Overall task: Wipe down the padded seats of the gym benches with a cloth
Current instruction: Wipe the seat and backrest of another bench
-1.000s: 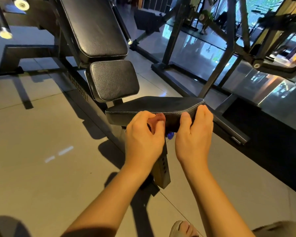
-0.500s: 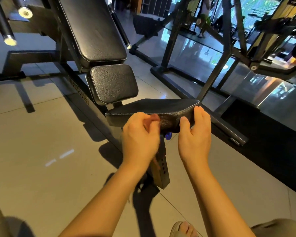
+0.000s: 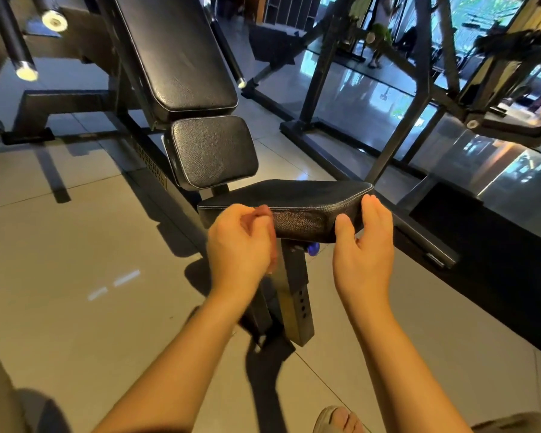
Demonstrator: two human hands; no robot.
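Possible failure: cloth (image 3: 264,214), a small pinkish wad barely showing past the knuckles, slipping out of the fist or bunching so that bare fingers rub the vinyl instead; likely cause, a fast sideways stroke along a narrow front edge, as the motion blur on this hand suggests. Second risk: top surface of the seat pad (image 3: 289,195) skipped while attention stays on the front face. Third: knuckles catching the blue adjustment knob (image 3: 313,249) just beneath the pad.

Left hand (image 3: 239,245): grip curled tight around the cloth, pressed against the left part of the pad's front edge. Right hand (image 3: 364,245): grip wide, holding nothing, fingertips (image 3: 369,203) at the pad's right front corner, thumb against the front face, apparently steadying. Seat pad mounted low on the frame post (image 3: 294,295), below the small lumbar pad (image 3: 213,151) and long backrest (image 3: 175,51).
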